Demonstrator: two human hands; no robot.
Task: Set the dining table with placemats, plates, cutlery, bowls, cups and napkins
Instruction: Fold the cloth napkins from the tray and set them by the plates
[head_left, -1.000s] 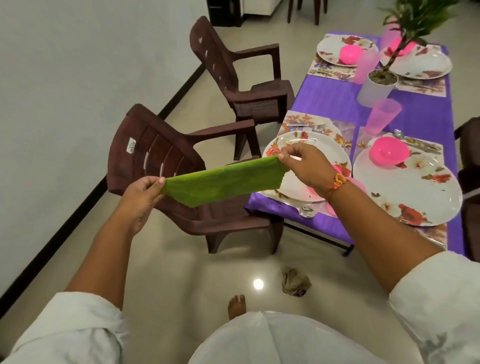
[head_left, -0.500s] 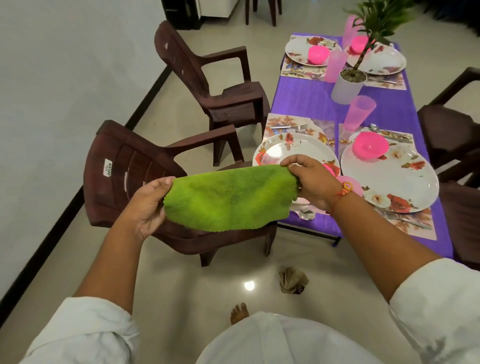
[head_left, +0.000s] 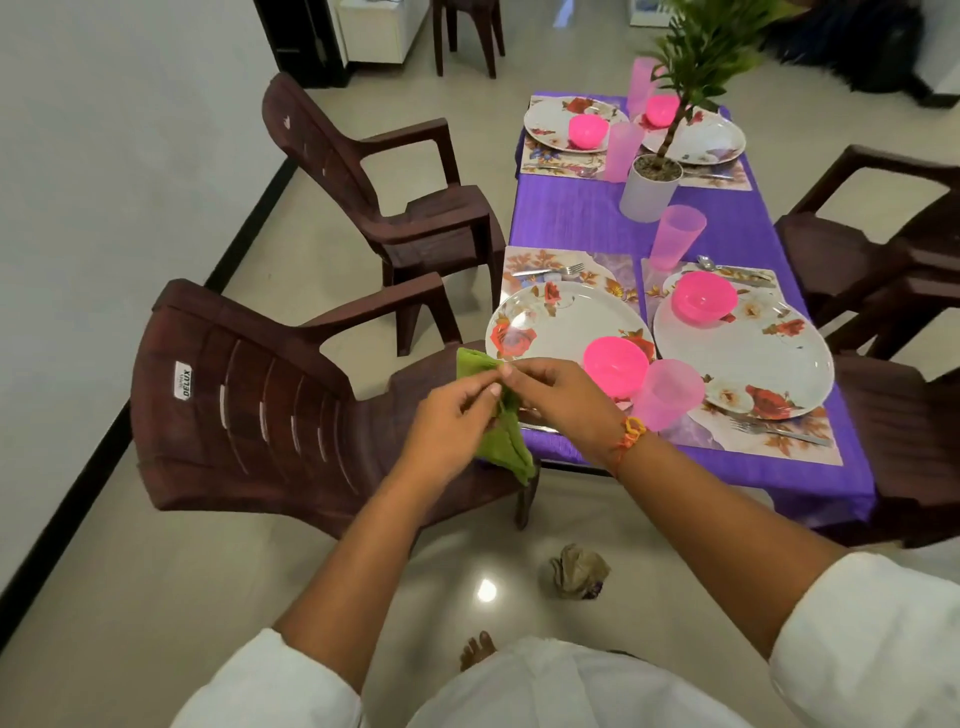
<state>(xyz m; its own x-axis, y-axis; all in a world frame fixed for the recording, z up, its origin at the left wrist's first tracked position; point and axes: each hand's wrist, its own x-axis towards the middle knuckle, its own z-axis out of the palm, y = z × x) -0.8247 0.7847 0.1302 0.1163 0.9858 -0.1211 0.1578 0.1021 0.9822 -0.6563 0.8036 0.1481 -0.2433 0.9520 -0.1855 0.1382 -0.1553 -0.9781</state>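
Observation:
A green cloth napkin (head_left: 506, 441) hangs folded between my hands, just off the near-left corner of the purple table (head_left: 587, 218). My left hand (head_left: 452, 415) and my right hand (head_left: 556, 395) meet at its top and both pinch it. Behind them lies a floral plate (head_left: 540, 327) on a placemat (head_left: 524, 262), with a pink bowl (head_left: 615, 364) and a pink cup (head_left: 667, 395) at its near edge. A fork (head_left: 550, 270) lies beyond that plate. The neighbouring plate (head_left: 748, 358) carries another pink bowl (head_left: 704, 299).
Brown plastic chairs stand left of the table, the nearest one (head_left: 249, 405) under my hands, others on the right (head_left: 883, 249). A white potted plant (head_left: 652, 187) sits mid-table with a pink cup (head_left: 675, 236) beside it. Two more set places lie at the far end. A crumpled cloth (head_left: 576, 571) lies on the floor.
My hands came together, folding the spread green napkin in half so it now hangs down. The view shifted closer over the table corner.

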